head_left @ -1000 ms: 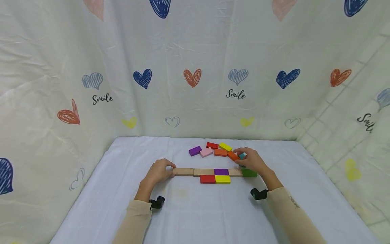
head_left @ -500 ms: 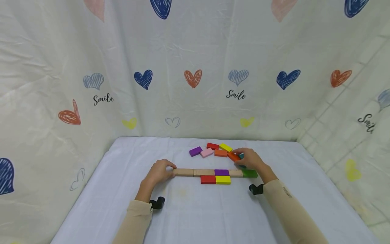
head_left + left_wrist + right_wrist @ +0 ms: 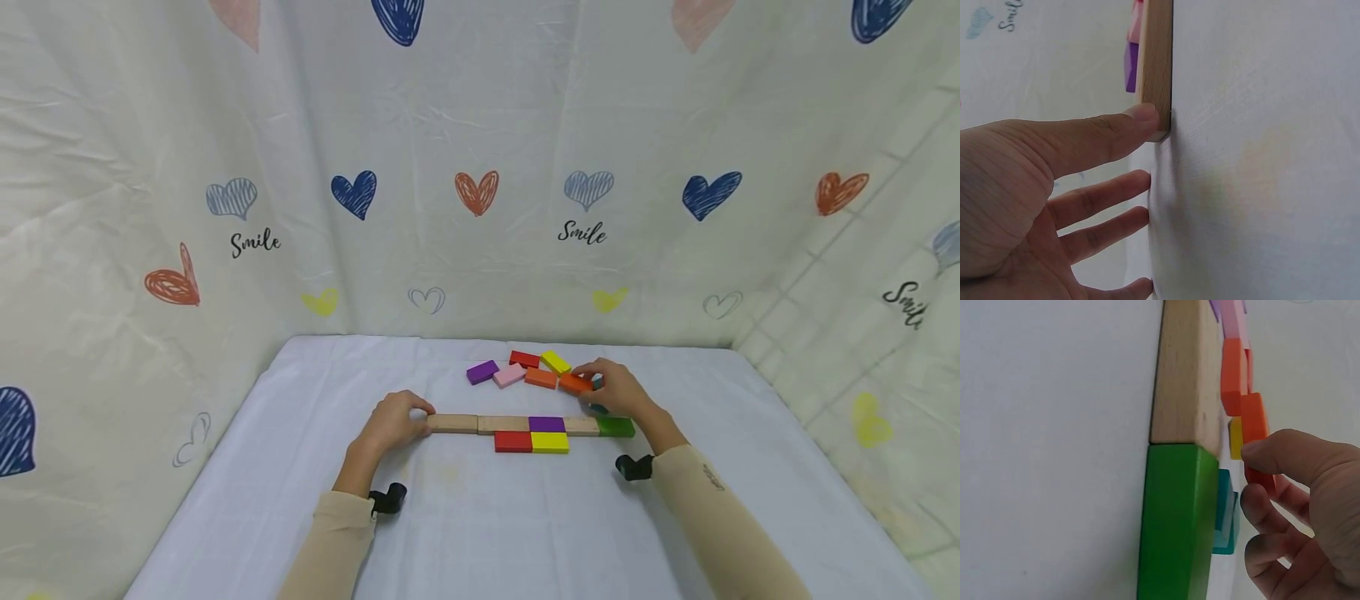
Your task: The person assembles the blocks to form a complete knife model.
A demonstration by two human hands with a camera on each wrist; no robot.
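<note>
My left hand (image 3: 392,419) pinches the left end of a plain wooden block (image 3: 453,423), the leftmost in a straight row. In the left wrist view the thumb lies on the block's face, the index finger is hidden, and the other fingers spread out below. My right hand (image 3: 624,395) pinches an orange block (image 3: 1254,422) between thumb and fingers, behind the row's right end. Its left end meets a second orange block (image 3: 1232,375). Teal blocks (image 3: 1222,509) lie by the right fingers, partly hidden in the head view. A green block (image 3: 616,427) ends the row.
Within the row, a purple block (image 3: 547,424) sits between plain ones. Red (image 3: 513,442) and yellow (image 3: 550,442) blocks touch its front side. Behind lie loose purple (image 3: 482,372), pink (image 3: 509,376), red (image 3: 524,359) and yellow (image 3: 556,362) blocks. A curtain (image 3: 480,267) hangs behind the table.
The orange block in my right hand has turned more level, and the other orange block has shifted slightly left and tilted. My left hand and the row stay in place.
</note>
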